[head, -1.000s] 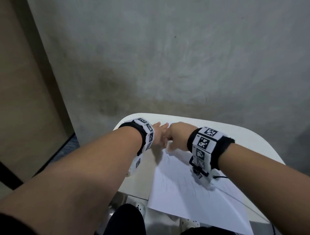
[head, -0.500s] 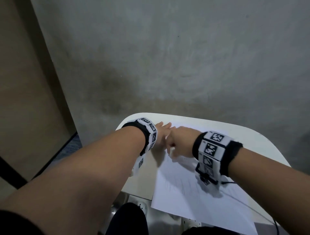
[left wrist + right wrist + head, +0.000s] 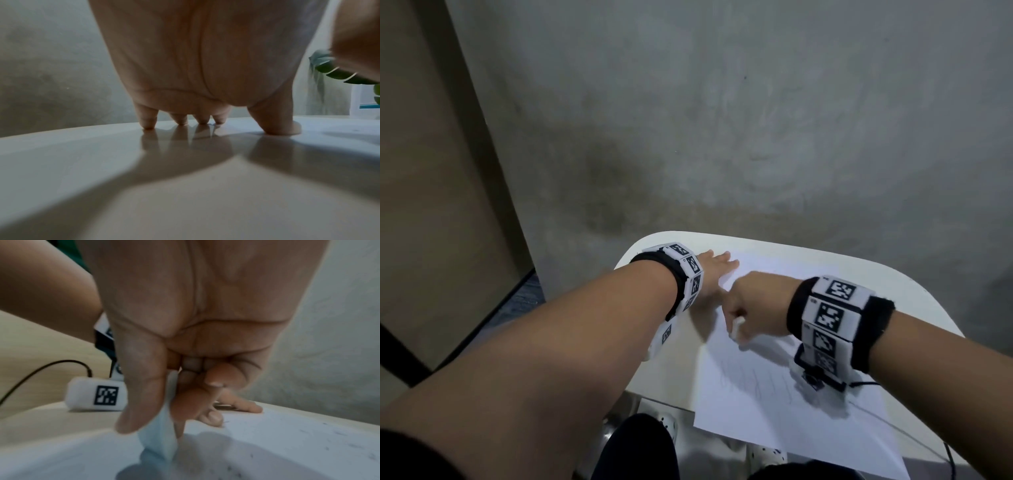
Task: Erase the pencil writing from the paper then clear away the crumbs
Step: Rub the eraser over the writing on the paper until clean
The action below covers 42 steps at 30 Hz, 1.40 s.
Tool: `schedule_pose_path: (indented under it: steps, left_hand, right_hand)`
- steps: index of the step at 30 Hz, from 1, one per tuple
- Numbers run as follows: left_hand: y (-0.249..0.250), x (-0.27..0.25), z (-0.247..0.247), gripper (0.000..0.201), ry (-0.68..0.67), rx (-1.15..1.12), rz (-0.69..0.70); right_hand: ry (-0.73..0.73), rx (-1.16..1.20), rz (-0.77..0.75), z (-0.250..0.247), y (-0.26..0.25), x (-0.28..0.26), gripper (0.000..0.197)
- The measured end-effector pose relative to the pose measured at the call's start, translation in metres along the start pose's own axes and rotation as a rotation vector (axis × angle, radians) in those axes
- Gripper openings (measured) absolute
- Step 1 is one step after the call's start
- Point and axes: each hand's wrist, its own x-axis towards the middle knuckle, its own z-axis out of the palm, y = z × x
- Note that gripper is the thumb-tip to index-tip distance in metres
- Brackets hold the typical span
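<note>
A white sheet of paper (image 3: 774,404) lies on a small white table (image 3: 893,284), with faint pencil lines (image 3: 756,377) across its middle. My left hand (image 3: 714,270) lies flat, fingers straight, pressing the paper's far left corner; in the left wrist view its fingertips (image 3: 148,123) touch the surface. My right hand (image 3: 748,308) pinches a white eraser (image 3: 736,327) between thumb and fingers, its lower end on the paper (image 3: 267,443) just right of the left hand. In the right wrist view the eraser (image 3: 162,438) stands upright, and dark crumbs (image 3: 337,434) dot the sheet at the right.
A grey wall (image 3: 756,120) stands right behind the table. A thin black cable (image 3: 893,421) runs from my right wrist across the paper's right side. The paper's near edge overhangs the table front. A green plant (image 3: 337,71) shows at the far right in the left wrist view.
My right hand has slid toward me and to the right along the paper, away from the left hand. The eraser now shows below its fingers. The left hand stays put.
</note>
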Motion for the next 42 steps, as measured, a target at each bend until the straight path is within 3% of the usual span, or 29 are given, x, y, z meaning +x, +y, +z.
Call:
schedule_pose_path:
  steps: [3,7,10,13,16,18,25,32,38,42]
  left_hand:
    - [0.0,-0.001,0.005,0.085,0.037,-0.03,-0.028]
    - [0.0,-0.002,0.004,0.083,0.055,-0.001,-0.027]
    - [-0.003,-0.004,0.003,0.08,0.051,0.027,-0.032]
    - [-0.002,-0.003,0.001,0.08,0.049,0.036,-0.011]
    - [-0.002,0.006,0.0,0.093,-0.031,0.071,0.007]
    - [-0.004,0.01,0.001,0.091,-0.055,0.084,-0.02]
    - [-0.009,0.005,0.002,0.078,-0.027,0.012,-0.015]
    - [-0.009,0.008,0.002,0.08,-0.032,0.055,0.009]
    - [-0.011,0.009,0.005,0.081,-0.04,0.01,-0.021]
    - [-0.011,0.012,0.003,0.078,-0.056,0.039,0.0]
  right_hand:
    - [-0.083,0.018,0.029,-0.006,0.004,-0.008,0.011]
    - [0.058,0.066,0.118,-0.009,0.018,-0.001,0.017]
    - [0.026,0.029,0.141,-0.009,0.021,0.0,0.011]
    - [0.025,-0.03,0.133,-0.013,0.016,0.005,0.008]
    - [0.139,-0.019,0.078,-0.013,0.004,0.013,0.019]
    - [0.162,-0.015,0.046,-0.009,-0.004,0.014,0.017]
    - [-0.063,-0.068,-0.005,-0.004,-0.009,-0.005,0.012]
    - [0.114,-0.089,0.082,-0.009,-0.009,0.015,0.021]
    - [-0.074,-0.103,-0.007,-0.006,-0.011,-0.002,0.01]
    - [0.087,-0.051,0.063,-0.015,-0.004,0.017,0.018]
